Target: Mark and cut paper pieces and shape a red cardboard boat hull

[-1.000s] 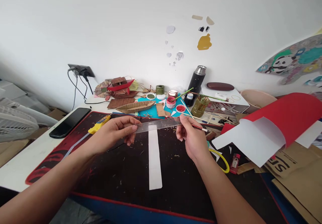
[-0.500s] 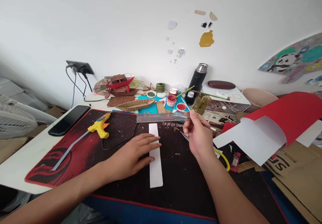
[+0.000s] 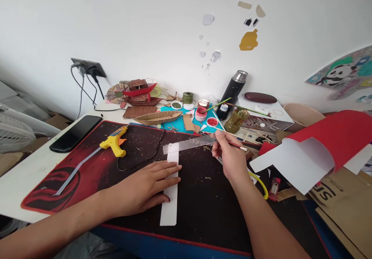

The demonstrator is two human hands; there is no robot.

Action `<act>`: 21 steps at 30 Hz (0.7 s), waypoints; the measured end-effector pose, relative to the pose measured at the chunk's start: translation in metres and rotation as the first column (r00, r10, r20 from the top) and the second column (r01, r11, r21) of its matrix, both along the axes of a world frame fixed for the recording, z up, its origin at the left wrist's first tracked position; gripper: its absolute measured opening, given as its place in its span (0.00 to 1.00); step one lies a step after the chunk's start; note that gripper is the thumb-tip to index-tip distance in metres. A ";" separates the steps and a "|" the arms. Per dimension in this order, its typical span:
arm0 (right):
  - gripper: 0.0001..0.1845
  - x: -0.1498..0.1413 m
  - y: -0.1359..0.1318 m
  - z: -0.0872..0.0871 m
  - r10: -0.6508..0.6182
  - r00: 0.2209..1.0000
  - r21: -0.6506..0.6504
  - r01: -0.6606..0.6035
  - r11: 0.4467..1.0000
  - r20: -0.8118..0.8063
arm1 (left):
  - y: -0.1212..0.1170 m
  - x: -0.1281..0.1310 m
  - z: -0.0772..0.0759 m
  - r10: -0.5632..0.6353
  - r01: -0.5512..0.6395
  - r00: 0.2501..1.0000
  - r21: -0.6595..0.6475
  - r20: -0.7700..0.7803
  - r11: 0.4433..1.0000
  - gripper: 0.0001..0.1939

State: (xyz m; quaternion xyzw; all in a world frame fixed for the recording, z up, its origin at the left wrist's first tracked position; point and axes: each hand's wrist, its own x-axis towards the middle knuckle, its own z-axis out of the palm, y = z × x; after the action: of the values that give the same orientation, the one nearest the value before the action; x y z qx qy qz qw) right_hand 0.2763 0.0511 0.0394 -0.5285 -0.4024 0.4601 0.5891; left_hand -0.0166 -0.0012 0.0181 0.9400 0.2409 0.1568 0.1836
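My left hand (image 3: 154,183) lies flat, fingers stretched out, across a white paper strip (image 3: 169,215) on the dark mat (image 3: 209,208). My right hand (image 3: 231,156) pinches the near end of a clear ruler (image 3: 188,144). The ruler's far end lies over the top of the strip; whether it touches the paper I cannot tell. A thin pencil-like stick (image 3: 238,146) also sticks out of my right hand. Beyond my left hand, a yellow glue gun (image 3: 114,142) rests on the mat with a glue stick in its back.
At the back stand a cardboard boat (image 3: 158,117), a red model boat (image 3: 141,90), open paint pots (image 3: 200,114) and a black flask (image 3: 233,90). A phone (image 3: 76,133) lies at left. Rolled red paper (image 3: 334,135) and yellow-handled scissors (image 3: 261,181) are at right.
The ruler has come down and nearer, its far end now over the strip's top. My left hand and the strip have shifted left, the strip now tilted the other way.
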 end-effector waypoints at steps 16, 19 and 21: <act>0.25 0.024 -0.002 0.002 -0.253 0.644 0.268 0.077 0.960 0.722 | 0.025 0.015 -0.032 0.257 -0.176 0.948 0.360 -0.189 0.916 0.29; 0.24 0.027 -0.004 0.006 -0.343 0.641 0.338 0.136 0.931 0.687 | 0.023 0.017 -0.032 0.272 -0.164 0.938 0.416 -0.214 0.895 0.30; 0.20 0.021 -0.007 0.007 -0.288 0.673 0.353 0.043 0.935 0.681 | 0.021 0.018 -0.032 0.281 -0.167 0.936 0.432 -0.213 0.886 0.30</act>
State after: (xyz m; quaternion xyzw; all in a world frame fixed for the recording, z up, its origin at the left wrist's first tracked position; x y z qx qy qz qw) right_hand 0.2974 0.0441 0.0463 -0.6028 -0.6178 0.0899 0.4969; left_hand 0.0012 0.0195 -0.0138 0.9354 0.3334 0.0943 -0.0703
